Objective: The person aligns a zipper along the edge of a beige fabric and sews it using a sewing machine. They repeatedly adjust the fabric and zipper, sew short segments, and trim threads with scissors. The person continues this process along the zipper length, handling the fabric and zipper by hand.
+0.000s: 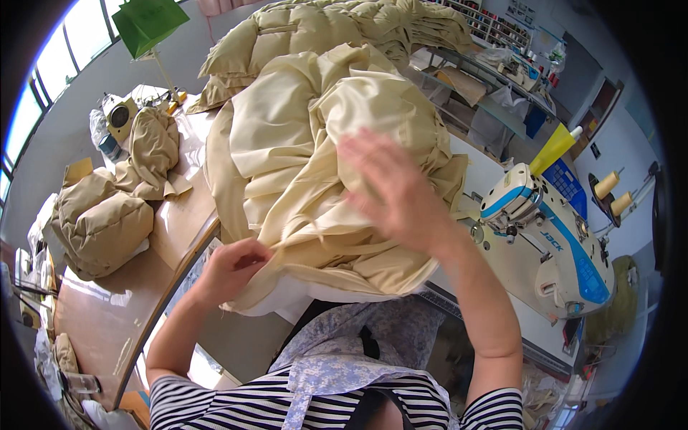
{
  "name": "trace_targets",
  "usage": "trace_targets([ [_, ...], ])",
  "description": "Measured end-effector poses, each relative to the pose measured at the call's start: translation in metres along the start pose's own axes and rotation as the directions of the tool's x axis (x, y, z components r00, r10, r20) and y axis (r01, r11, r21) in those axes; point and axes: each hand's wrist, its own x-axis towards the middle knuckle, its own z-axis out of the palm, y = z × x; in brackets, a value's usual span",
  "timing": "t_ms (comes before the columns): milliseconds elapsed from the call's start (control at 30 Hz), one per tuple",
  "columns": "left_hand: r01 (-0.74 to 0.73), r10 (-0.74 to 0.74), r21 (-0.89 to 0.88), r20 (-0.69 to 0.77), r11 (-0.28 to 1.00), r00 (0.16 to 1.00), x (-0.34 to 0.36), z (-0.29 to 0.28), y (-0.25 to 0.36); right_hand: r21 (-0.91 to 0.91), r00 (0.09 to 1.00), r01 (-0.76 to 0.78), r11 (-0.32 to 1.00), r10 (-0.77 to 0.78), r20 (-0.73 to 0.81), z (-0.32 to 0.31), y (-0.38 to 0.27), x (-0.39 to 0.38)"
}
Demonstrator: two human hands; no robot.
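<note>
Our left hand (233, 266) pinching the hem of the cream fabric (301, 165) heaped on the sewing table (494, 172), our right hand (390, 190) open — fingers spread, blurred — on the heap, beside the sewing machine (545, 236), padded tan pieces (100, 222) on the wooden table (107, 315) at left.

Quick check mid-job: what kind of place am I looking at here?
Most likely a garment sewing workshop: a white and blue industrial sewing machine, a heap of cream fabric under both hands, and padded beige quilted pieces stacked on the wooden table.
</note>
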Motion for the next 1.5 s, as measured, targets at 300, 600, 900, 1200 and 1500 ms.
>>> trace_targets([
  [300, -0.037, -0.014, 0.154, 0.322, 0.987, 0.947, 0.066, 0.006, 0.075, 0.296, 0.871, -0.467, 0.833, 0.375, 0.318, 0.016, -0.053, -0.065],
  [600, 0.120, -0.087, -0.055, 0.406, 0.991, 0.910, 0.092, 0.023, 0.079, 0.586, 0.812, -0.576, 0.570, 0.483, 0.328, 0.007, -0.052, -0.054],
  [900, 0.057, 0.122, -0.462, 0.348, 0.885, 0.929, 0.090, 0.057, 0.052, 0.604, 0.841, -0.497, 0.623, 0.517, 0.159, 0.027, -0.058, -0.057],
  [1200, 0.343, 0.115, -0.636, 0.565, 0.691, 0.817, 0.083, 0.059, 0.057, 0.756, 0.890, -0.426, 0.497, 0.380, 0.253, 0.026, -0.039, -0.075],
  [1500, 0.112, 0.151, -0.701, 0.302, 0.704, 0.941, 0.076, 0.073, 0.045, 0.734, 0.808, -0.509, 0.450, 0.544, 0.226, 0.031, -0.049, -0.077],
])
